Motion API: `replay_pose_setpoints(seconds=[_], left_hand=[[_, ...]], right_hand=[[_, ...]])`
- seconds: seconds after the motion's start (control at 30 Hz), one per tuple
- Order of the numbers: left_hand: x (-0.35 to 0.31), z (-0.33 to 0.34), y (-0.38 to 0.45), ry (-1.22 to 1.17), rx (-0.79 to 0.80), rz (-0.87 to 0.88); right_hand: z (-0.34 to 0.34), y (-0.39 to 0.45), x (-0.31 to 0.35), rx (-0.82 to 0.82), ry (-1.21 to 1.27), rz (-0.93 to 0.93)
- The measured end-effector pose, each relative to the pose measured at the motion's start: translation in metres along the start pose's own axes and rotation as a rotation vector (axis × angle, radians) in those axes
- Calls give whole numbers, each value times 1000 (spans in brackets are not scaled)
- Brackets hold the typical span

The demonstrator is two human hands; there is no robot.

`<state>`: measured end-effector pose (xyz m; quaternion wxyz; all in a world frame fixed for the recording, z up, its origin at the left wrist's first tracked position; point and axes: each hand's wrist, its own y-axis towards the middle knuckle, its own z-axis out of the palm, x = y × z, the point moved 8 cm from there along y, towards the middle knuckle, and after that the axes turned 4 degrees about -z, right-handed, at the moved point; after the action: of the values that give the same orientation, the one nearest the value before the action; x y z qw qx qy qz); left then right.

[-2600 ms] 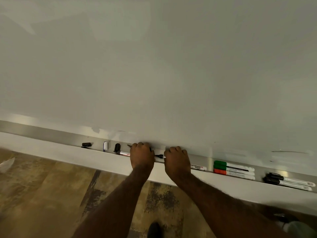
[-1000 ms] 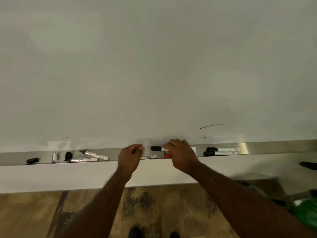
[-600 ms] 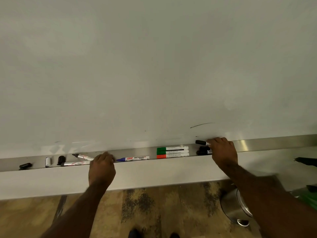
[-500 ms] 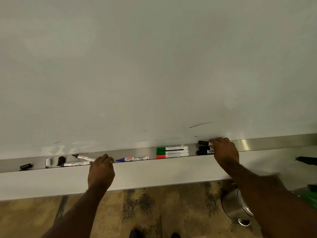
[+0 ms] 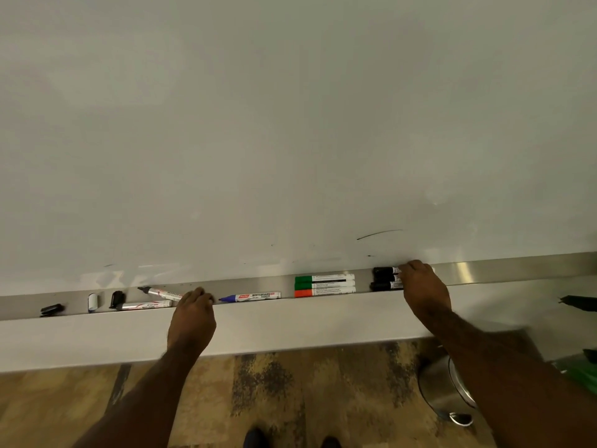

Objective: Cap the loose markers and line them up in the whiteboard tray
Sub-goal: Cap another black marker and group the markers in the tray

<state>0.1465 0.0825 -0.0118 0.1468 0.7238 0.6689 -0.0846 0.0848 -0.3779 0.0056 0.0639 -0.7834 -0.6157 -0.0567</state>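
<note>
The metal whiteboard tray [image 5: 484, 270] runs across the view. My right hand [image 5: 423, 286] rests at its right part, fingers closed on the top one of three capped black markers [image 5: 384, 270] stacked there. Left of them lie two green-capped markers [image 5: 324, 279] and an orange-capped one [image 5: 323, 291]. An uncapped blue marker [image 5: 250, 297] lies mid-tray. My left hand [image 5: 193, 313] curls over the tray edge, by the ends of two uncapped silver markers [image 5: 160, 293] [image 5: 143, 305]. Its fingertips are hidden. Loose caps sit further left: black [image 5: 117, 299], white [image 5: 92, 301], black [image 5: 51, 309].
The whiteboard [image 5: 290, 124] fills the upper view, with a short black stroke [image 5: 379, 234]. A white ledge [image 5: 290, 324] sticks out below the tray. On the patterned floor stands a steel bin [image 5: 442, 389]; a green object [image 5: 584, 376] and a dark object [image 5: 580, 302] sit at right.
My right hand carried a capped black marker to the right and lowered it onto the two black ones. My left hand shifted left to the uncapped markers and has stayed there.
</note>
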Motion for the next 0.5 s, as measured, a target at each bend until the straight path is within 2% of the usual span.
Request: replay_pose_setpoints(seconds=[0.13,0.27,0.5], left_hand=[[0,0,-1,-41,-1,2],[6,-4,-6,-135,-20,1],[39,-16,-19,-135,-82,-116]], right_hand=[[-3,1,20,-95,-74,-97],[-11,-3,72,-249,-18,-218],[2,-11,192,-243,114,-464]])
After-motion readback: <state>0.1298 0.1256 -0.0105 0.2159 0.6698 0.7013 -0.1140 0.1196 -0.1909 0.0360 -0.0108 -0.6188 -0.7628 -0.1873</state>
